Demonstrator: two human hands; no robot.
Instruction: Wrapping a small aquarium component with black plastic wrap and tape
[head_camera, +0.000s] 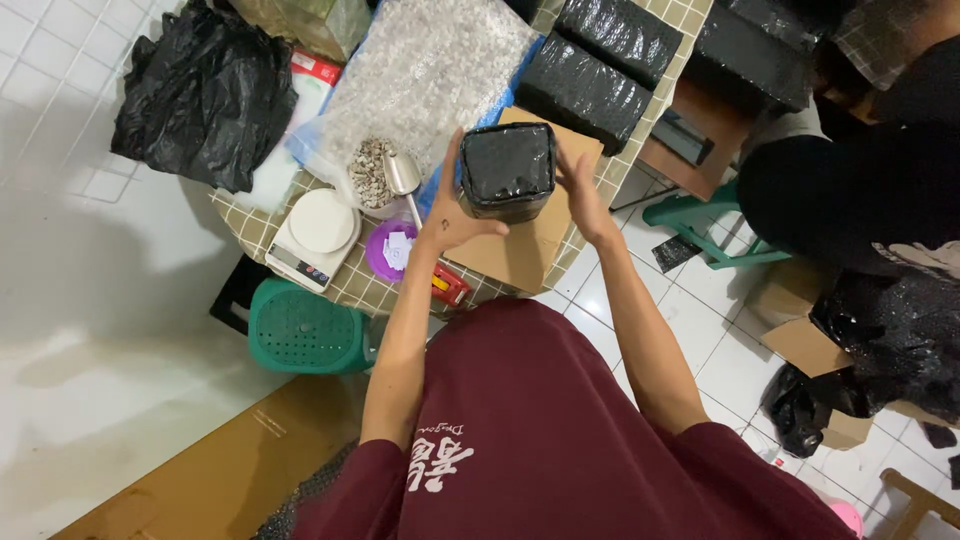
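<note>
I hold a black plastic-wrapped block (507, 168) upright between both hands above a sheet of brown cardboard (520, 250) on the checked table. My left hand (450, 210) presses its left side and wraps under its lower front edge. My right hand (580, 190) lies flat against its right side. My maroon shirt fills the bottom of the view.
On the table (352, 285): a white scale (315, 235), a purple lid (392, 250), a bowl of pale chips (372, 172) with a metal scoop (403, 178), a large clear bag (425, 70), more black blocks (590, 75). A green stool (305, 328) stands below. Another person (850, 190) sits at right.
</note>
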